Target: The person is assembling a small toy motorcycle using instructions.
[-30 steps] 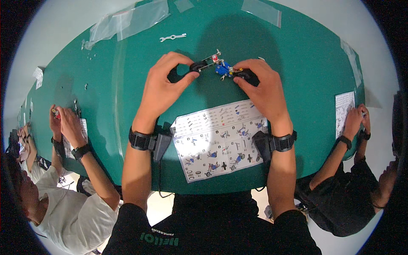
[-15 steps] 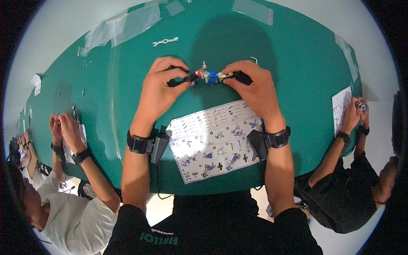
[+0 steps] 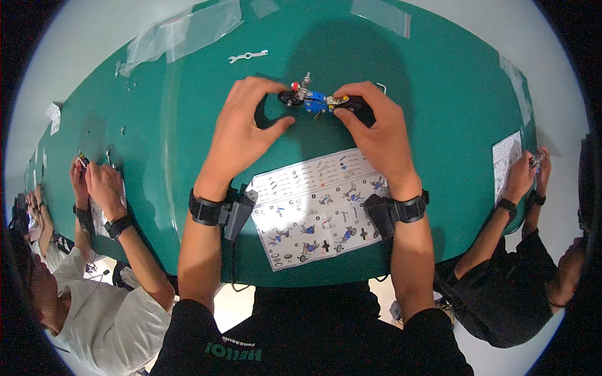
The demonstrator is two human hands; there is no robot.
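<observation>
A small toy motorcycle (image 3: 320, 103), blue with metal parts, a red piece and black wheels, is held above the green table. My right hand (image 3: 374, 116) pinches its rear end between thumb and fingers, partly hiding the black rear wheel. Around the front wheel, my left hand (image 3: 246, 122) has its thumb and fingers spread apart; the fingertips are close to the wheel, the thumb stands clear below it. A printed instruction sheet (image 3: 301, 216) with step drawings lies between my forearms.
A small silver wrench (image 3: 248, 57) lies beyond my left hand, and a thin hex key (image 3: 382, 87) beyond my right. Clear plastic bags (image 3: 182, 37) rest along the far edge of the green table (image 3: 207, 88). People work with small parts on both sides.
My left thumb and fingers have opened away from the front wheel. The toy motorcycle has risen slightly and turned, its front wheel now showing more fully.
</observation>
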